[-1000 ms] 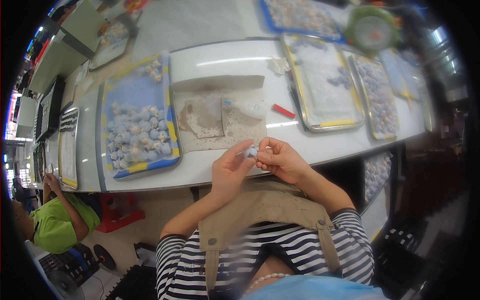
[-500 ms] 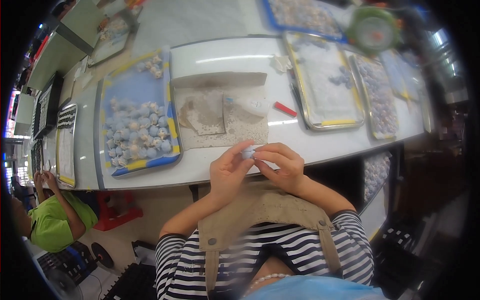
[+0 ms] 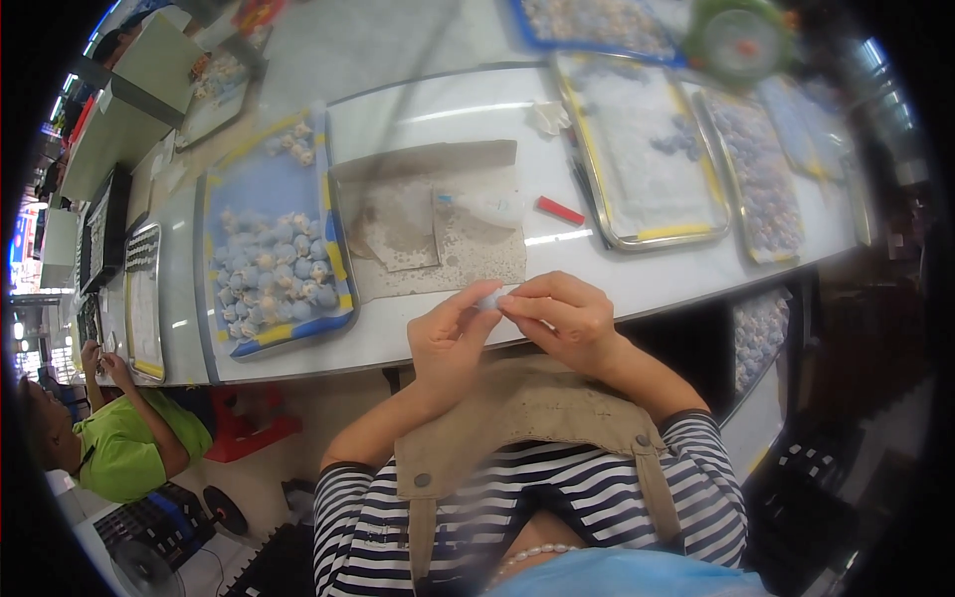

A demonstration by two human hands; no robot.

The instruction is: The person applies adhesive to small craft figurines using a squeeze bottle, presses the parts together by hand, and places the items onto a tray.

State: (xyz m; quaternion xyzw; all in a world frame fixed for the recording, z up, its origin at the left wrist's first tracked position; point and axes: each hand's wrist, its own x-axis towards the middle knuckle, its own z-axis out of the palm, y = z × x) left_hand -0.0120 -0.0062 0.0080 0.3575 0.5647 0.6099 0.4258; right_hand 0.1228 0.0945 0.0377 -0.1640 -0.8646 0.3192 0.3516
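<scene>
Between my two hands, near the table's front edge, is a small pale blue piece (image 3: 490,299), mostly hidden by fingers. My left hand (image 3: 450,336) pinches it from the left with thumb and forefinger. The right hand (image 3: 567,323) has its fingertips pressed together at the piece's right side; whether they grip the piece or something tiny on it cannot be made out. Beyond my hands lies a worn, speckled cardboard sheet (image 3: 477,264) with a raised back flap. To the left, a blue tray (image 3: 293,340) edged with yellow tape holds many round blue-and-cream pieces (image 3: 264,269).
A red bar (image 3: 561,210) lies right of the cardboard. Farther right stand a white-lined tray (image 3: 637,149) and a fuller tray (image 3: 751,179). A green round dial scale (image 3: 741,48) is at the far right. At left, a person in a green shirt (image 3: 129,443) works at the table.
My view has shifted slightly. The right-hand fingers have closed closer together beside the blue piece, which stays in the left-hand pinch.
</scene>
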